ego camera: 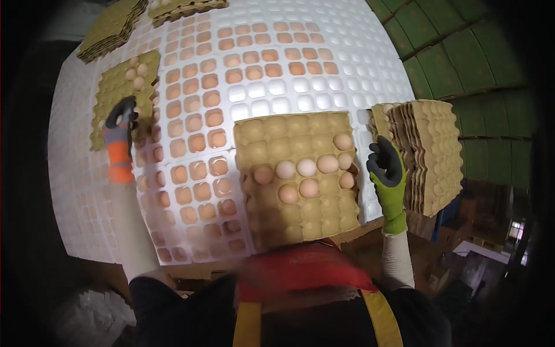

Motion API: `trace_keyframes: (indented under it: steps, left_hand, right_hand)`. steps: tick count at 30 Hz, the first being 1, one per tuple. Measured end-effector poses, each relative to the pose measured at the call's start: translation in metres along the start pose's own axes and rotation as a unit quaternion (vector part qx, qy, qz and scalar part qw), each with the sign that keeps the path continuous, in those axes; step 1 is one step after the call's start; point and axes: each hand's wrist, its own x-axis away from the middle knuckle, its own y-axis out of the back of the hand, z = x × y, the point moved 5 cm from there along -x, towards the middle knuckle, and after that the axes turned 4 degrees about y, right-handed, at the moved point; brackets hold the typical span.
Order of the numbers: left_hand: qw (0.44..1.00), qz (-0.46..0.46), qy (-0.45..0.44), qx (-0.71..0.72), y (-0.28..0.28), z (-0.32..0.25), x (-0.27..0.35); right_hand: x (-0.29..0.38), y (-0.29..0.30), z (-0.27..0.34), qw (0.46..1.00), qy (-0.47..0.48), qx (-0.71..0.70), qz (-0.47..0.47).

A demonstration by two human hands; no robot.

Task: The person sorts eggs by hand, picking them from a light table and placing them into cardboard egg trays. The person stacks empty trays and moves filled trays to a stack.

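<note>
My left hand [121, 116], in an orange and grey glove with dark fingers, is over a pulp egg tray [112, 93] at the left. An egg [138, 112] shows at its fingertips; whether they grip it is hidden. Several eggs [138, 83] sit farther up that tray. In front of me lies another pulp egg tray [295, 130], with several brown and pale eggs [306, 167] across its middle and right side. My right hand [386, 169], in a green glove with dark fingers, is held half curled beside this tray's right edge, with nothing visible in it.
White foam egg trays [169, 162] cover the table, many cells holding brown eggs [197, 142]. A stack of pulp trays [433, 156] leans at the right. More stacked pulp trays [113, 30] and a tray of eggs [186, 8] stand at the back. Green cartons [470, 60] line the right.
</note>
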Motion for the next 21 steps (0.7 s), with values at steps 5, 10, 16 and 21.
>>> trace_keyframes:
  steps: [5, 10, 16, 21]
  left_hand:
    - [0.901, 0.345, -0.197, -0.177, -0.167, -0.085, 0.182]
    - [0.755, 0.313, -0.269, -0.509, -0.232, -0.080, 0.232]
    - [0.908, 0.327, -0.086, -0.248, -0.183, -0.079, 0.220]
    - [0.925, 0.299, 0.183, 0.146, -0.152, -0.076, 0.217]
  right_hand:
    - [-0.001, -0.017, 0.038, 0.934, 0.228, 0.244, 0.130]
    - [-0.007, -0.050, 0.030, 0.889, 0.295, 0.282, 0.207]
    - [-0.008, -0.048, 0.026, 0.957, 0.095, -0.046, 0.271]
    - [-0.015, -0.091, -0.001, 0.913, 0.246, 0.224, 0.236]
